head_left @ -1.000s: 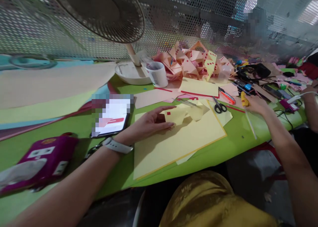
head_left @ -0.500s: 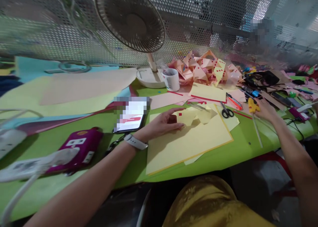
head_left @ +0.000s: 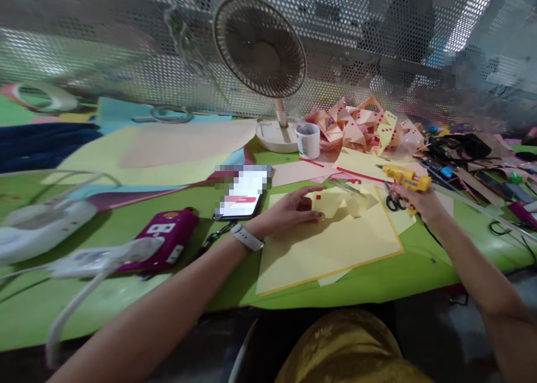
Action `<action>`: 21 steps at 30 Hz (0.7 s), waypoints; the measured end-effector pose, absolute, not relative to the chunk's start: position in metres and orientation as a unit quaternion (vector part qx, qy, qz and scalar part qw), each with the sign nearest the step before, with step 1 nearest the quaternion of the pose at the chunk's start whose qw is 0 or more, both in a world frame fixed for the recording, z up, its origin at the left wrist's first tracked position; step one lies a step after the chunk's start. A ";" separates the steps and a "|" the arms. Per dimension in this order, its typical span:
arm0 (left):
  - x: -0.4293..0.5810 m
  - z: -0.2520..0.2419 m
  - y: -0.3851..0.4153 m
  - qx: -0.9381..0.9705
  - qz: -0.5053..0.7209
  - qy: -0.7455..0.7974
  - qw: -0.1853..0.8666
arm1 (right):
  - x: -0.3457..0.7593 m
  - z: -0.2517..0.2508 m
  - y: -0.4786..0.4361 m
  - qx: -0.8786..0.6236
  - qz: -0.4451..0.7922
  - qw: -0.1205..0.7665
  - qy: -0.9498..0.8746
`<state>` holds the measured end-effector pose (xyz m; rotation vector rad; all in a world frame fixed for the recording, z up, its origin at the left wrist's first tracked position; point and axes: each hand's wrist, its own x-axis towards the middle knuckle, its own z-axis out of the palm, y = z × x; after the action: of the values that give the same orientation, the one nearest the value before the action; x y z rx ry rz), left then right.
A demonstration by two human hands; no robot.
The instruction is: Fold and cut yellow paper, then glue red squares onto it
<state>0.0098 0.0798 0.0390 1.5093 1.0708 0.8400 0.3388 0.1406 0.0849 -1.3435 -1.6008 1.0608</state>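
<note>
My left hand [head_left: 296, 211], with a white watch band at the wrist, is over a large pale yellow sheet [head_left: 310, 254]. Its thumb and index finger are at the left edge of a small folded yellow paper piece [head_left: 335, 204] bearing a red square; its other fingers are curled and partly hidden. My right hand [head_left: 422, 201] grips a yellow hot glue gun [head_left: 406, 177], nozzle pointing left. A long pale glue stick [head_left: 482, 203] trails from its rear. Black-handled scissors [head_left: 393, 203] lie partly behind the right hand. Tweezers [head_left: 346, 187] rest behind the folded piece.
A phone [head_left: 243, 193], a purple power adapter [head_left: 176, 232] and white cables are on the left. Behind stand a fan [head_left: 262, 47], a white mug [head_left: 308, 142] and a pile of folded pink paper [head_left: 361, 126]. Dark tools and scraps clutter the right.
My right hand has brought the glue gun leftward and turned its nozzle to the left, toward the yellow paper. My left hand stays by the folded piece. The view has shifted left.
</note>
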 end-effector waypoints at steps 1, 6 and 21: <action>0.010 0.039 0.080 0.627 0.352 0.449 0.530 | 0.327 0.084 0.135 -0.509 0.444 0.365 -0.641; 0.009 0.037 0.082 0.600 0.353 0.444 0.564 | 0.291 0.081 0.108 -0.446 0.493 0.275 -0.695; 0.008 0.035 0.082 0.607 0.350 0.450 0.554 | 0.266 0.069 0.095 -0.425 0.475 0.224 -0.737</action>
<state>0.0079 0.0816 0.0353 1.4329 1.0632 0.8260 0.2664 0.0948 0.0693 -1.1733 -2.0340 1.3116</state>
